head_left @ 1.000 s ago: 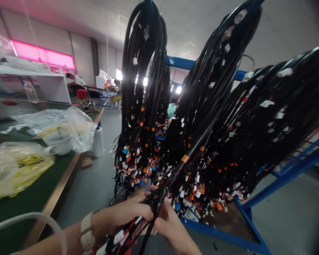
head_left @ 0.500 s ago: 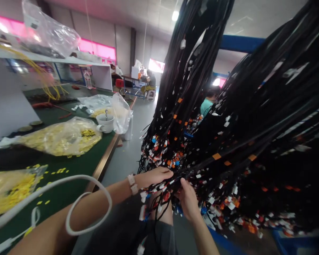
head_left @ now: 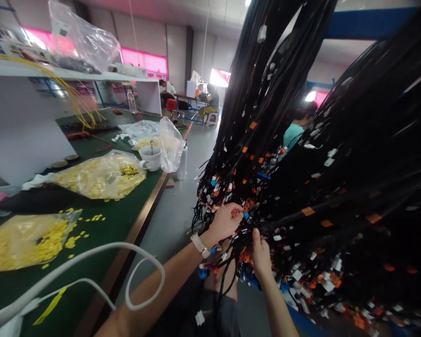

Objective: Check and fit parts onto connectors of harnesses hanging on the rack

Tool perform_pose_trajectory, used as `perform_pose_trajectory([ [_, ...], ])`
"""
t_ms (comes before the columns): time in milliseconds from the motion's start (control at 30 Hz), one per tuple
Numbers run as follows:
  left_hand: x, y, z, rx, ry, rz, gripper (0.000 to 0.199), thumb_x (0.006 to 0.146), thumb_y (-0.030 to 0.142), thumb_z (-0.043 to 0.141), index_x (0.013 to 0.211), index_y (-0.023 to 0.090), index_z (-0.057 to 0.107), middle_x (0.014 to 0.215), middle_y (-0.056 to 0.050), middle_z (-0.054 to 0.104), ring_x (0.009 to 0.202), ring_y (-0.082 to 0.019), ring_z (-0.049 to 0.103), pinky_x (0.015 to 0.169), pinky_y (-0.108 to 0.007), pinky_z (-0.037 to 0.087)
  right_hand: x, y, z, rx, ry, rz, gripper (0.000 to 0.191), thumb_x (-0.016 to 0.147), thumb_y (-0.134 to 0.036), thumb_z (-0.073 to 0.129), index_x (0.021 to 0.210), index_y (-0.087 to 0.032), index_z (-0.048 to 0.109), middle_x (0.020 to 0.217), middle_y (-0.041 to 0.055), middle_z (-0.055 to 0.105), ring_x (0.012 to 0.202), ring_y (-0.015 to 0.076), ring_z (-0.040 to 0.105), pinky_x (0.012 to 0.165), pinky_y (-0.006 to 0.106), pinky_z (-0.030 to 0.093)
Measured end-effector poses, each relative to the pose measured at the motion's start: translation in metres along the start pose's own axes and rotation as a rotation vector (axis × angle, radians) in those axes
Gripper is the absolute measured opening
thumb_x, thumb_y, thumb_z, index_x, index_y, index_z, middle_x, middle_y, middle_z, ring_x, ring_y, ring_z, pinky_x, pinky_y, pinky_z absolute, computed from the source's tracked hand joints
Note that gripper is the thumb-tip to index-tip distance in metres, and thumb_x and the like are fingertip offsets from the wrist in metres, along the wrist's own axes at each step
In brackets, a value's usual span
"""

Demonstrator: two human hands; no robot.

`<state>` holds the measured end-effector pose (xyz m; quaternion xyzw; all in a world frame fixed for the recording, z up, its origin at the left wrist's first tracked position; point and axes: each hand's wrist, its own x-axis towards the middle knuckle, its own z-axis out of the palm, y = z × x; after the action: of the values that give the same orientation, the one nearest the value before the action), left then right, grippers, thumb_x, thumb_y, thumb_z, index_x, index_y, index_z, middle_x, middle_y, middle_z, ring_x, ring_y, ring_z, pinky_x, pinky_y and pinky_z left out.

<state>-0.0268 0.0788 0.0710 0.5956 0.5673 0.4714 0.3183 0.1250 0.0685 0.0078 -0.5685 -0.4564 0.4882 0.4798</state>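
Note:
Thick bundles of black wire harnesses (head_left: 266,117) hang in front of me, with white, orange and blue connectors at their lower ends. My left hand (head_left: 226,223), a pale-banded watch (head_left: 199,245) on its wrist, is closed with curled fingers among those ends. A small orange connector (head_left: 235,213) shows between its fingers. Just to the right, my right hand (head_left: 261,255) is wrapped round a dark harness, thumb up; its fingertips are partly hidden by wires. Loose harness ends (head_left: 228,276) dangle between the hands over my lap.
A green-topped bench (head_left: 126,213) on the left bears bags of yellow pieces (head_left: 101,180), a white mug (head_left: 150,158) and scattered yellow bits. A white cable (head_left: 101,248) loops across my left forearm. Blue frame bars (head_left: 368,23) stand behind the harnesses. A person in teal (head_left: 293,135) is beyond.
My left hand has moved up and turned, its stretched fingers now curled in among the connectors. The right hand stays by the harness. The view has shifted slightly left.

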Motion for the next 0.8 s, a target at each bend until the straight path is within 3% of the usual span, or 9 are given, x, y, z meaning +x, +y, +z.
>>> perform_pose_trajectory([
  [133, -0.026, -0.013, 0.001, -0.063, 0.070, -0.026, 0.020, 0.083, 0.023, 0.046, 0.089, 0.015, 0.064, 0.090, -0.005, 0.068, 0.082, -0.014, 0.061, 0.076, -0.024, 0.046, 0.002, 0.001, 0.003, 0.049, 0.028, 0.034, 0.046, 0.066, -0.065, 0.060, 0.076, -0.019, 0.060, 0.048, -0.0021, 0.056, 0.048, 0.0189, 0.054, 0.047, 0.029, 0.042],
  [233, -0.053, -0.027, 0.003, -0.061, 0.058, -0.100, 0.021, 0.084, 0.025, 0.046, 0.087, 0.015, 0.064, 0.088, -0.005, 0.068, 0.080, -0.015, 0.061, 0.075, -0.024, 0.045, 0.004, 0.000, 0.003, -0.029, 0.008, 0.078, 0.048, 0.067, -0.069, 0.056, 0.060, -0.021, 0.055, 0.041, -0.0027, 0.048, 0.040, 0.0160, 0.047, 0.041, 0.028, 0.037],
  [333, -0.079, -0.041, 0.008, -0.041, -0.033, -0.189, 0.020, 0.082, 0.022, 0.046, 0.085, 0.015, 0.065, 0.082, -0.005, 0.068, 0.074, -0.015, 0.061, 0.070, -0.024, 0.045, 0.006, -0.006, 0.005, -0.098, -0.062, 0.119, 0.057, 0.069, -0.073, 0.049, 0.045, -0.022, 0.041, 0.034, -0.0031, 0.039, 0.033, 0.0110, 0.037, 0.034, 0.025, 0.030],
  [467, -0.106, -0.047, 0.015, -0.014, -0.165, -0.236, 0.021, 0.080, 0.019, 0.047, 0.087, 0.016, 0.067, 0.082, -0.004, 0.069, 0.070, -0.015, 0.060, 0.064, -0.024, 0.043, 0.004, -0.015, 0.012, 0.133, -0.077, 0.225, 0.054, 0.069, -0.071, 0.053, 0.052, -0.021, 0.042, 0.036, -0.0072, 0.037, 0.029, 0.0068, 0.033, 0.030, 0.020, 0.028],
  [567, -0.115, -0.033, 0.012, 0.018, -0.221, -0.205, 0.023, 0.080, 0.018, 0.047, 0.089, 0.016, 0.067, 0.083, -0.004, 0.069, 0.070, -0.015, 0.060, 0.063, -0.023, 0.043, 0.000, -0.018, 0.018, 0.264, -0.072, 0.316, 0.047, 0.067, -0.065, 0.061, 0.064, -0.019, 0.049, 0.039, -0.0080, 0.043, 0.028, 0.0068, 0.036, 0.029, 0.020, 0.031],
  [633, -0.117, -0.015, 0.005, 0.045, -0.236, -0.124, 0.023, 0.080, 0.017, 0.046, 0.089, 0.017, 0.068, 0.083, -0.004, 0.069, 0.071, -0.015, 0.060, 0.064, -0.023, 0.043, -0.003, -0.018, 0.023, 0.329, -0.046, 0.336, 0.044, 0.064, -0.059, 0.068, 0.071, -0.018, 0.054, 0.048, -0.0048, 0.054, 0.033, 0.0084, 0.045, 0.032, 0.020, 0.038],
  [800, -0.132, 0.038, -0.021, 0.189, -0.267, 0.171, 0.021, 0.084, 0.023, 0.048, 0.094, 0.019, 0.066, 0.089, -0.005, 0.070, 0.082, -0.017, 0.062, 0.076, -0.025, 0.043, -0.023, -0.026, 0.045, 0.422, -0.056, 0.228, 0.043, 0.056, -0.040, 0.080, 0.088, -0.020, 0.060, 0.077, 0.0004, 0.069, 0.059, 0.0148, 0.062, 0.047, 0.022, 0.049],
])
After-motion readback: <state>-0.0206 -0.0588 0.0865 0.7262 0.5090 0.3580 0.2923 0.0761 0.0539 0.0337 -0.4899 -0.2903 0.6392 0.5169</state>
